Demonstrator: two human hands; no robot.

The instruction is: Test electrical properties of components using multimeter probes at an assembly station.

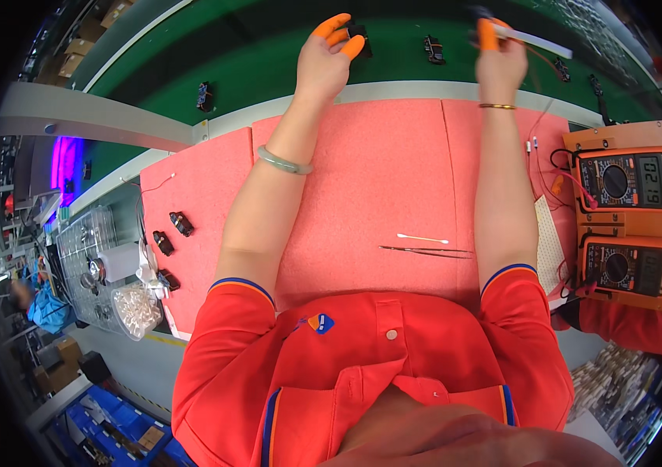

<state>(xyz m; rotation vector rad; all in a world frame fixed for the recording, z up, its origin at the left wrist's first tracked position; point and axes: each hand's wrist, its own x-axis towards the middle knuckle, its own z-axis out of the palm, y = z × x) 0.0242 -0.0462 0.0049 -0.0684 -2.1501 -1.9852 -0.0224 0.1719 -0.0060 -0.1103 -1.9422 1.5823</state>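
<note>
My left hand [326, 64], in orange finger cots, reaches over the green conveyor belt [268, 66]. Its thumb and fingers close on the side of a small black electronic module [359, 37]. Farther right, my right hand [500, 61] is also above the belt, smeared by motion. It grips a long white stick-like thing [537, 40] that points right. A dark blurred thing [481, 12] shows beyond its orange fingertip; I cannot tell whether it is held. Another black module [434, 50] lies on the belt between my hands.
On the pink mat [377, 171] lie tweezers [424, 251], a cotton swab [423, 239] and black modules [181, 223] at left. A tub of small white pieces [138, 310] stands at the left edge. Two orange multimeters [625, 180] with leads stand right. A metal post [105, 117] crosses upper left.
</note>
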